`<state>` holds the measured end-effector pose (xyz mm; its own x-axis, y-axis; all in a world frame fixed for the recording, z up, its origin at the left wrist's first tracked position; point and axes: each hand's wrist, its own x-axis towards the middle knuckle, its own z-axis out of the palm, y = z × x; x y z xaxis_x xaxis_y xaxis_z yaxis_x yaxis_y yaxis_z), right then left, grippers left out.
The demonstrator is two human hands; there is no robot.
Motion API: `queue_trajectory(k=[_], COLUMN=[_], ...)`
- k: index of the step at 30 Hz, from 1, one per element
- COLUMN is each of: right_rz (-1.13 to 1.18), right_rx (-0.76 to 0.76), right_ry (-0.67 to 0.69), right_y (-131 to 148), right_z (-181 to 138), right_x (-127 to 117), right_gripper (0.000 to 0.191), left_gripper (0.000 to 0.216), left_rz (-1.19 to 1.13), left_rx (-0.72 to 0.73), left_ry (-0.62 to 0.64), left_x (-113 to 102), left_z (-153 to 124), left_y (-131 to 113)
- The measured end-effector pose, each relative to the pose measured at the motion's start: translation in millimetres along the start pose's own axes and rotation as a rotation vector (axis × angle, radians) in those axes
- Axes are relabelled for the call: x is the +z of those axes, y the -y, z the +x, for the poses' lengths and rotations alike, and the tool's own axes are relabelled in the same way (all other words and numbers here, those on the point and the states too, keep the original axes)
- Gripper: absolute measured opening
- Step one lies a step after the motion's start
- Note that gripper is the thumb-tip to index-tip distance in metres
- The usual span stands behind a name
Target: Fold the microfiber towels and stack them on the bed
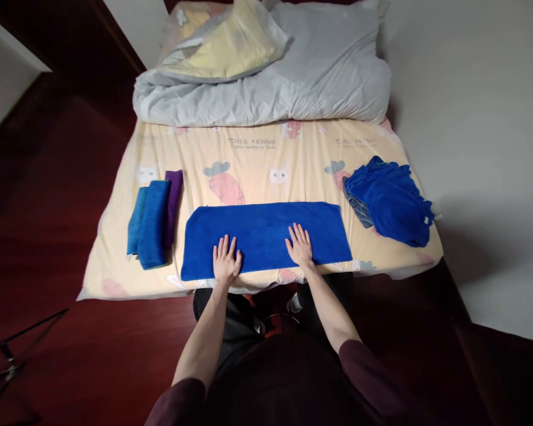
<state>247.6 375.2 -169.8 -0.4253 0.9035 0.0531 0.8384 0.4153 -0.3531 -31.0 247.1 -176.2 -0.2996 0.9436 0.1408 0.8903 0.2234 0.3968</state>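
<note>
A blue towel (262,228) lies flat and wide along the near edge of the bed, its upper left corner slanted. My left hand (226,260) rests palm down on its lower left part, fingers spread. On the right part of the towel my right hand (299,244) also lies flat with the fingers apart. To the left sit folded towels: a blue one (153,223), a teal one (136,222) and a purple one (174,204). A crumpled heap of blue cloth (391,198) lies to the right, with a grey-blue cloth (357,202) partly under it.
The bed (257,160) has a pale yellow sheet printed with carrots and rabbits. A grey quilt (257,97) and a yellow pillow (235,50) fill its far end. A wall (484,148) stands at the right. Black tripod legs (11,367) show on the floor at lower left.
</note>
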Motion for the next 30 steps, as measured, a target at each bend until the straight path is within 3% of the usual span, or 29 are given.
queue_trajectory(k=[5,9,13,17,22,25,27,30], right_rz=[-0.104,-0.191,-0.233,-0.258,-0.266,-0.258,-0.217,-0.08], right_rx=[0.14,0.23,0.27,0.288,0.322,0.411,0.43,0.204], right_ry=[-0.049,-0.078,-0.1,-0.136,-0.128,-0.123,-0.138,-0.09], right_y=[-74,-117,-142,-149,-145,-125,-94,-14], right_z=[-10,-15,-17,-16,-14,-4,11,42], right_x=[-24,-37,-45,-45,-45,-46,-44,-33], right_gripper=[0.061,0.061,0.061,0.062,0.06,0.061,0.061,0.062], left_gripper=[0.062,0.062,0.063,0.064,0.062,0.062,0.063,0.064], left_rz=[0.031,0.064,0.07,0.043,0.042,0.047,0.037,0.011], left_rx=[-0.115,-0.202,-0.236,-0.248,-0.271,-0.263,-0.261,-0.269], left_ry=[-0.042,-0.075,-0.078,-0.108,-0.167,-0.197,-0.198,-0.2], left_x=[-18,-34,-43,-45,-40,-36,-34,-33], left_z=[-2,-6,-7,-6,-5,-6,-6,-5], left_y=[34,63,82,89,93,98,100,101])
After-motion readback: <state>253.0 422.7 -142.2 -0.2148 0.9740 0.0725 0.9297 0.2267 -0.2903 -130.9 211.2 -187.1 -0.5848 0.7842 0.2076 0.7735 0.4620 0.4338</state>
